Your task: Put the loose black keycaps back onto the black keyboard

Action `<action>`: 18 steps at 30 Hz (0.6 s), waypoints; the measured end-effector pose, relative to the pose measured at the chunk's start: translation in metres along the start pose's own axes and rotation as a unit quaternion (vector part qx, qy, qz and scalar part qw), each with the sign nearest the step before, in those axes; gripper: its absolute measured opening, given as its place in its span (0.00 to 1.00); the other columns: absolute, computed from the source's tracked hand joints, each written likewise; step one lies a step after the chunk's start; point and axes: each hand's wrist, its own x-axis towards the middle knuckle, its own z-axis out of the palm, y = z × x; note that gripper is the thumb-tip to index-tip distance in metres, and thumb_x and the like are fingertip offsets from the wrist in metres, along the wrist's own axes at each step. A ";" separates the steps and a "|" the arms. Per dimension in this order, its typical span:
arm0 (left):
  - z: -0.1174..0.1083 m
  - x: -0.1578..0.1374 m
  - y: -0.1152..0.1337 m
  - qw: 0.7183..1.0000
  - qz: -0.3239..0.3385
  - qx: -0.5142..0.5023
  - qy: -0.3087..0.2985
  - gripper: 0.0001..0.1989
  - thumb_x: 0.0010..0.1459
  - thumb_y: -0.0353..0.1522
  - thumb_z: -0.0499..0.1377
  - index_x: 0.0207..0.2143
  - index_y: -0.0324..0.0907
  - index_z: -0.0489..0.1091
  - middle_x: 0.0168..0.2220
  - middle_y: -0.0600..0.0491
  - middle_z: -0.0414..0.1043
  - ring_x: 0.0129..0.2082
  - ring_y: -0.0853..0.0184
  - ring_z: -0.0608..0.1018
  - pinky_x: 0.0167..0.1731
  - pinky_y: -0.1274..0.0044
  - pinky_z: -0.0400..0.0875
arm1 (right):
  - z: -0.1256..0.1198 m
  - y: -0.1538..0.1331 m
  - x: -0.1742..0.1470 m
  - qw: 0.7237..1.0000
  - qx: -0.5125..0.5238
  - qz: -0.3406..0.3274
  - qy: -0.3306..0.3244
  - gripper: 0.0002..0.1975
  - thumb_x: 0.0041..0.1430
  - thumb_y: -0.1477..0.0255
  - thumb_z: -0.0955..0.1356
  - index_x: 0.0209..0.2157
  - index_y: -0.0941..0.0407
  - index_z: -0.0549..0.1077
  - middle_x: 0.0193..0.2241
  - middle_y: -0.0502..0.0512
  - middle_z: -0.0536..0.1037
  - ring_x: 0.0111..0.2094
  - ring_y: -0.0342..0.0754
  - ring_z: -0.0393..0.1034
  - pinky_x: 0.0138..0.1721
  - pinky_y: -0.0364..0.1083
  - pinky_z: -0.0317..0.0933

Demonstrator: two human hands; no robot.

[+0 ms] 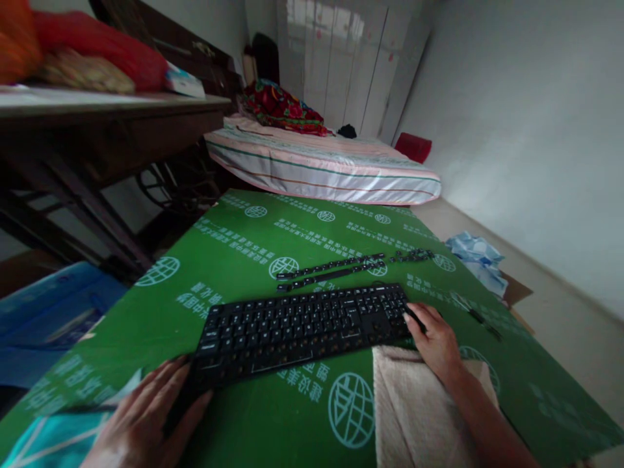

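A black keyboard (297, 325) lies on the near half of the green bench (234, 260), its long sides running roughly from the left edge toward the right edge. Several spots along its near side look bare of keys. The left hand (146, 409) has its fingers and thumb closed around the keyboard's near left corner. The right hand (433, 335) is at the keyboard's right end, its fingers bent around a slim dark thing (416, 320) too small to make out. Beneath the right forearm, a beige cloth (414, 403) is spread toward the near edge of the bench. Beyond the keyboard, two black strips (336, 265) lie side by side, with a small heap of loose black keys (412, 255) just past their right ends, nearer the right edge. A thin tool (480, 318) rests near that edge, to the right of the right hand. A teal cloth (58, 435) sits at the near left corner, and a bed (331, 166) with a striped sheet stands at the far edge.
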 end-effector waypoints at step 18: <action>-0.034 0.005 0.033 0.999 0.037 0.036 -0.014 0.25 0.63 0.45 0.50 0.48 0.34 0.70 0.49 0.40 0.74 0.50 0.54 0.76 0.47 0.65 0.75 | -0.006 0.008 -0.010 1.000 0.014 -0.024 0.006 0.20 0.62 0.56 0.61 0.43 0.53 0.75 0.40 0.58 0.78 0.39 0.52 0.75 0.44 0.51 0.67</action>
